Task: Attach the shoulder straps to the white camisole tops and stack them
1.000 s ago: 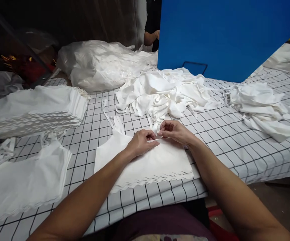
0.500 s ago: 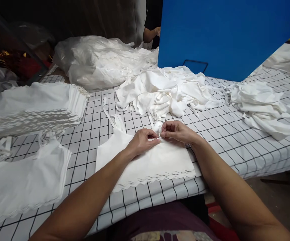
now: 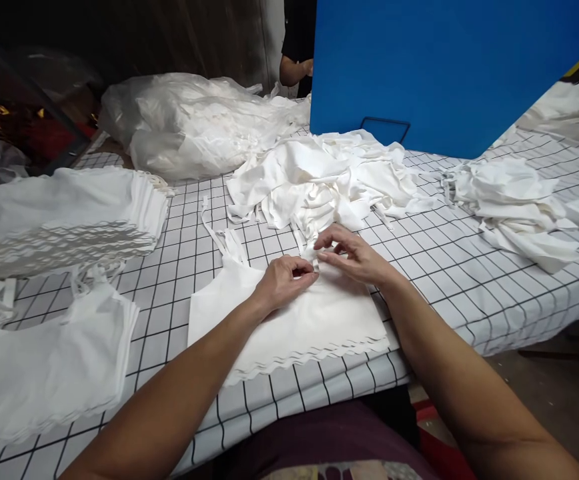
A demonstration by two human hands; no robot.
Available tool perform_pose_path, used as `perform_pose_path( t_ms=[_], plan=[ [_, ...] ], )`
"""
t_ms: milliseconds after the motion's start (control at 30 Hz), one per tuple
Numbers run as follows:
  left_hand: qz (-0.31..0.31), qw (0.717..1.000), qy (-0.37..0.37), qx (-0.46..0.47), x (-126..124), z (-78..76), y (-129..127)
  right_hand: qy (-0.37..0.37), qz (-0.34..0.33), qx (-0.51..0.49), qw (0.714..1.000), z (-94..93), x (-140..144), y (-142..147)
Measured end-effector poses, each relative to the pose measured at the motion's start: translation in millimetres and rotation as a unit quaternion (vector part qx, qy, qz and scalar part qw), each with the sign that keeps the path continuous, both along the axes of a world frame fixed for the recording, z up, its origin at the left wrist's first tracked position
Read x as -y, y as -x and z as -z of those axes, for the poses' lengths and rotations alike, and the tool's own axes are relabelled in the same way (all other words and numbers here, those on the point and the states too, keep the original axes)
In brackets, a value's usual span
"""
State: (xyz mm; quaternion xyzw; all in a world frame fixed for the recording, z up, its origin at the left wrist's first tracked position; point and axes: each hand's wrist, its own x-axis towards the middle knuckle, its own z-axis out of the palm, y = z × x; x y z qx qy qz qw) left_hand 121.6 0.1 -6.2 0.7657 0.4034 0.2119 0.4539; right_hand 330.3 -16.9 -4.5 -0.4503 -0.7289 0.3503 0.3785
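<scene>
Left hand: my left hand (image 3: 282,283) rests on the stack (image 3: 289,320), fingers curled shut, pinching a strap (image 3: 313,261) at the stack's top edge.
Right hand: my right hand (image 3: 352,257) is loosely open, fingertips touching the same strap just beside my left.
Stack: flat white pieces with scalloped lower edges, lying on the checked table (image 3: 469,267) right before me.
Heap: loose white cloth (image 3: 329,180) just behind my hands.
Left side: two more stacks (image 3: 64,213).
Behind: blue board (image 3: 444,67).

The near stack of bags (image 3: 289,320) was matt white cloth (woven, smooth); the far-left sack (image 3: 189,127) was glossy clear plastic; the table cover (image 3: 469,280) looked smooth, faintly shiny
</scene>
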Motion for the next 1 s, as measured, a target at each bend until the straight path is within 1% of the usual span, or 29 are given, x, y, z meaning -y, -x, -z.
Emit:
perform_pose_path(
  t_ms=[67,133,200,333,400,467,533,600,700,867,1000],
  plan=[
    [0.006,1.0,-0.006,0.007,-0.5,2.2,-0.7,-0.034,-0.058,0.066,0.996,-1.0,-0.3,1.9],
    [0.0,1.0,-0.007,0.011,-0.8,3.9,-1.2,-0.038,-0.095,0.114,0.988,-0.1,-1.4,1.2],
    [-0.006,1.0,-0.012,0.003,-0.8,4.0,-1.4,-0.034,-0.098,0.14,0.985,1.2,-2.3,-2.0],
    [-0.006,1.0,-0.015,-0.016,-0.1,1.1,-0.3,-0.011,-0.07,0.161,0.984,-0.6,-0.3,-8.4],
    [-0.008,1.0,-0.006,-0.022,0.0,0.6,0.3,0.007,-0.048,0.143,0.989,-2.9,2.3,-7.9],
    [-0.012,1.0,0.001,-0.028,-0.1,1.5,0.0,0.032,-0.037,0.091,0.995,-4.2,4.8,-4.6],
    [-0.022,0.999,-0.001,-0.033,-0.1,2.8,-1.3,0.063,-0.047,0.032,0.996,-3.6,6.4,-0.1],
    [-0.035,0.998,-0.008,-0.044,0.2,3.3,-3.1,0.085,-0.058,0.004,0.995,-1.3,6.9,3.9],
    [-0.049,0.997,-0.021,-0.063,1.1,1.5,-5.1,0.083,-0.051,0.01,0.995,2.8,6.2,6.6],
    [-0.039,0.996,-0.027,-0.073,1.2,-2.8,-6.0,0.069,-0.06,0.013,0.996,6.4,4.8,6.9],
    [-0.04,0.996,-0.02,-0.071,0.3,-2.2,-5.8,0.068,-0.053,0.038,0.996,6.9,4.9,7.6]
  ],
)
